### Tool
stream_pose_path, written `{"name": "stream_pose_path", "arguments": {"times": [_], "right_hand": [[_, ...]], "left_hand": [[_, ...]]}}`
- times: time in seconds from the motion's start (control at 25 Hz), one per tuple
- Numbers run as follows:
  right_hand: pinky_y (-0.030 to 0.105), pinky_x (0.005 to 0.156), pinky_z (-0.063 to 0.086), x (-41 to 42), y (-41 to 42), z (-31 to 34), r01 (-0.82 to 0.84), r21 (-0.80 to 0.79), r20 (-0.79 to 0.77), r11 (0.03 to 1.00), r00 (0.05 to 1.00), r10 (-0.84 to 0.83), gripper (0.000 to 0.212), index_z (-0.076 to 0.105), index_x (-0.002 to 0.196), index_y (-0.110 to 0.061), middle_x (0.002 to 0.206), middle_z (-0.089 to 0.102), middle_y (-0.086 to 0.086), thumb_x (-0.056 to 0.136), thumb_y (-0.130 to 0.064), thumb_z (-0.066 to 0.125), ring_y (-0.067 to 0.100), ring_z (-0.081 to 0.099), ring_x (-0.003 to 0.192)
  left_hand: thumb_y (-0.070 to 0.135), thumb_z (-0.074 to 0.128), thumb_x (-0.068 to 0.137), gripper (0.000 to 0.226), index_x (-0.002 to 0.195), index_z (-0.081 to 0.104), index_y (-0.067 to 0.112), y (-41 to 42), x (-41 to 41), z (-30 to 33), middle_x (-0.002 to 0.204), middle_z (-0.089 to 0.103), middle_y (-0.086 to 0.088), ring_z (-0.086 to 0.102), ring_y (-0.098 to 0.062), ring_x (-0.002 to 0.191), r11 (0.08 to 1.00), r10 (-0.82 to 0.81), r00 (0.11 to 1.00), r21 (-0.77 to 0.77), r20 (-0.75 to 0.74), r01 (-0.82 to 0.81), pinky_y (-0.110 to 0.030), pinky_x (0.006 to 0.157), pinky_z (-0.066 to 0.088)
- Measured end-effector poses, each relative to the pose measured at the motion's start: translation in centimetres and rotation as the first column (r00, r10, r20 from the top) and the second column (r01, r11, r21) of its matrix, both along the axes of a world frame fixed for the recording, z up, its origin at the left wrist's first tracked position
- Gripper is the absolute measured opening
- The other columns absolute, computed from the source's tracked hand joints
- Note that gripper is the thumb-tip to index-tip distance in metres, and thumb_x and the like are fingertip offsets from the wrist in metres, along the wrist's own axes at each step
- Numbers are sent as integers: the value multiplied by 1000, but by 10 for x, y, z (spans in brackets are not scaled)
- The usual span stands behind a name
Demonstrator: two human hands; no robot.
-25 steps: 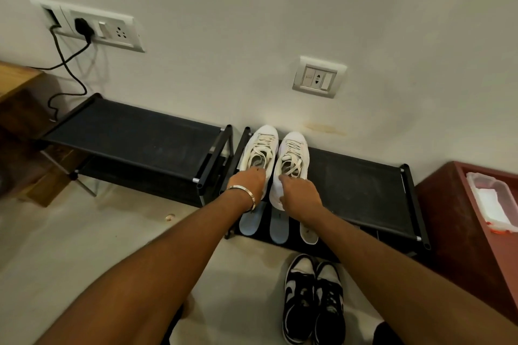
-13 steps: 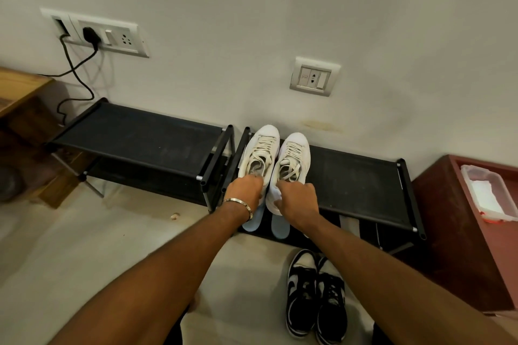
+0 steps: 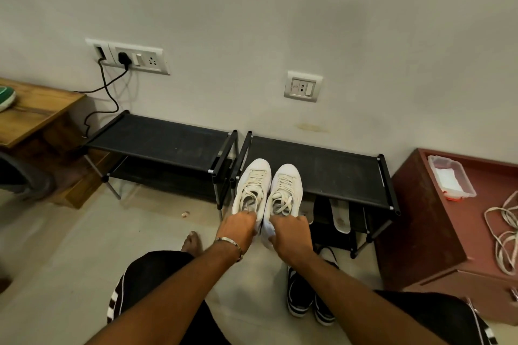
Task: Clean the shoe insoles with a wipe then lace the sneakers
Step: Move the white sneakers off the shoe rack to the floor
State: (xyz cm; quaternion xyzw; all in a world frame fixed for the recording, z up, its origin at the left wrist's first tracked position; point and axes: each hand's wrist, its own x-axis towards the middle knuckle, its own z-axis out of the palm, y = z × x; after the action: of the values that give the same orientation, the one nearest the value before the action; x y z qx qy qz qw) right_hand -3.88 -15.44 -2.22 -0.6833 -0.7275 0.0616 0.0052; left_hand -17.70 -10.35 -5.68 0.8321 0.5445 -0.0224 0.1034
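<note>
1. Sneakers — a white pair, left sneaker [image 3: 252, 190] and right sneaker [image 3: 286, 193] — sit side by side with toes pointing toward the wall, their heels at the hands.
2. Left hand [image 3: 238, 228] grips the heel end of the left sneaker, fingers curled over its collar; a metal bracelet [image 3: 228, 242] circles that wrist.
3. Right hand [image 3: 291, 232] grips the heel end of the right sneaker the same way, fingers curled round it. The two hands are close together, just apart, each clamped on its own shoe.
4. Both sneakers are laced with pale laces; their toes lie over the front edge of the right rack [image 3: 350, 173], and whether the soles rest on it I cannot tell.
5. Insoles: a white one [image 3: 340, 216] lies on the lower shelf of that rack, to the right of the hands, and another sliver of pale insole [image 3: 308, 211] shows just beside the right sneaker.
6. A second black rack [image 3: 159, 140] stands to the left, touching or nearly touching the first.
7. Black-and-white shoes [image 3: 302, 297] stand on the floor below the right forearm.
8. To the right, a reddish table [image 3: 448, 232] carries a clear tub [image 3: 451, 179] with white wipes inside — and loose laces [image 3: 504, 235] near its right edge.
9. Wall sockets: one with a plug and cord [image 3: 126, 57] at left, one [image 3: 302, 87] above the right rack.
</note>
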Motion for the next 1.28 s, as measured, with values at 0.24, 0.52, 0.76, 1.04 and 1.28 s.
{"name": "stream_pose_path", "arguments": {"times": [0.24,0.52,0.76,1.04,1.28], "right_hand": [[36,93,37,-15,-56,-18,-11,-66,29,998,999,13,21,62,107,-20,106,69,5,93,-28,49,27,64,99],[35,96,34,-15,-75,-68,-36,-228,-15,973,999,33,23,62,109,-25,110,70,0,88,-34,56,23,62,105],[33,98,33,-12,-64,-110,-50,-347,-87,937,996,21,29,62,116,-26,117,69,0,88,-35,61,22,60,112],[35,95,36,0,-29,-164,-72,-418,-52,906,997,55,31,63,118,-16,120,67,9,93,-28,50,30,60,111],[34,96,39,10,5,-217,-34,-444,-60,895,998,8,31,61,122,-17,123,66,10,91,-25,58,29,59,115]], "left_hand": [[32,51,95,31,121,54,15,-59,-16,-22,118,64,-9,65,-30,102,997,12,1000,-77,2,-11,-35,84,52],[27,50,94,29,117,59,13,-90,-21,-67,113,68,-9,67,-29,100,972,73,997,-226,8,-70,-34,84,52],[23,47,98,31,128,51,14,-82,-23,-116,122,63,-11,63,-30,108,954,-1,997,-300,-71,-20,-35,91,50],[18,43,98,41,138,39,15,-52,-10,-174,118,65,-13,65,-33,104,889,-12,994,-456,-105,-37,-40,90,52],[7,37,99,43,142,35,8,-21,5,-211,130,56,-17,60,-34,112,888,-119,981,-458,-152,36,-42,96,48]]}}
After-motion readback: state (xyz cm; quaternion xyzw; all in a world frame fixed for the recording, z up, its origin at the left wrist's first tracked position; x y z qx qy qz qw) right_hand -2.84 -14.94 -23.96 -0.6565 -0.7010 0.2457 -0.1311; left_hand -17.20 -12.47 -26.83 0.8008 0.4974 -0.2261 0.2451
